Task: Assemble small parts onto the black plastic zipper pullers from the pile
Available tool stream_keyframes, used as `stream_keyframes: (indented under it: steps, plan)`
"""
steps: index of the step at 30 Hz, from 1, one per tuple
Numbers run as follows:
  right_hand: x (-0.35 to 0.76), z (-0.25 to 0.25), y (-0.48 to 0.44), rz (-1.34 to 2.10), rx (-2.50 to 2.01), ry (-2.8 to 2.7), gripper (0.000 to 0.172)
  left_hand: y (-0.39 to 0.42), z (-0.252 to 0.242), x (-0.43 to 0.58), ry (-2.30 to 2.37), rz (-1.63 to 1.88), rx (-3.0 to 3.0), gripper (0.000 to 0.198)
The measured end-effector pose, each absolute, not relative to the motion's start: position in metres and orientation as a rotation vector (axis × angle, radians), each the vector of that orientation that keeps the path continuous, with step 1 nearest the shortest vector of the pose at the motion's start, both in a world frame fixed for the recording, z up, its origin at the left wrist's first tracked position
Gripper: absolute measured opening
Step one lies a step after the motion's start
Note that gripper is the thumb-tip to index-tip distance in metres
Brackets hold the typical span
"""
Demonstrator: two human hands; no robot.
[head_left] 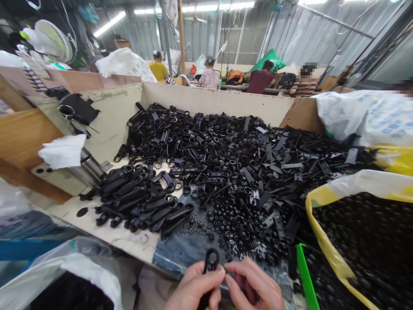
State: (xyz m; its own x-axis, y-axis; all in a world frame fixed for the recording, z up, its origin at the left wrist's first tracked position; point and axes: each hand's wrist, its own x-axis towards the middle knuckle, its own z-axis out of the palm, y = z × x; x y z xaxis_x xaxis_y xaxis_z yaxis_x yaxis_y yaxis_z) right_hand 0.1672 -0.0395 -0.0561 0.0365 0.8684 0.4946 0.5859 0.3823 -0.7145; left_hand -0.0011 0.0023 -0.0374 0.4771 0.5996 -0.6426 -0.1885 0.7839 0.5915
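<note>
Near the bottom edge, my left hand (198, 287) is closed around a black plastic part with a ring-shaped end (212, 258); the ring points upward and the lower portion is hidden by fingers. Close beside it, my right hand (254, 284) pinches at the part's side, thumb and forefinger together. Whatever small piece lies between those fingertips cannot be made out. Just beyond the hands are small black round pieces (226, 215), small screws (192, 226) and silvery pins (258, 248) on a dark mat (177, 254).
Black handle-like parts (138, 193) lie in rows at left. A large heap of black ring parts (193, 142) and flat strips (300, 159) fills the bin. A yellow-edged sack (314, 211) and green tray edge (306, 275) stand right; a white sack (106, 275) sits lower left. People work behind.
</note>
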Motion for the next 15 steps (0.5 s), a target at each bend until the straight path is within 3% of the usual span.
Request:
stream_keyframes:
  steps: [7, 15]
  plan:
    - [0.171, -0.034, -0.032, 0.315, -1.228, -1.738, 0.008, -0.003, -0.027, -0.017, 0.762, 0.519, 0.571, 0.036]
    - [0.164, -0.030, -0.025, 0.178, -1.165, -1.927, 0.012, -0.010, -0.043, -0.022, 0.906, 0.482, 0.640, 0.058]
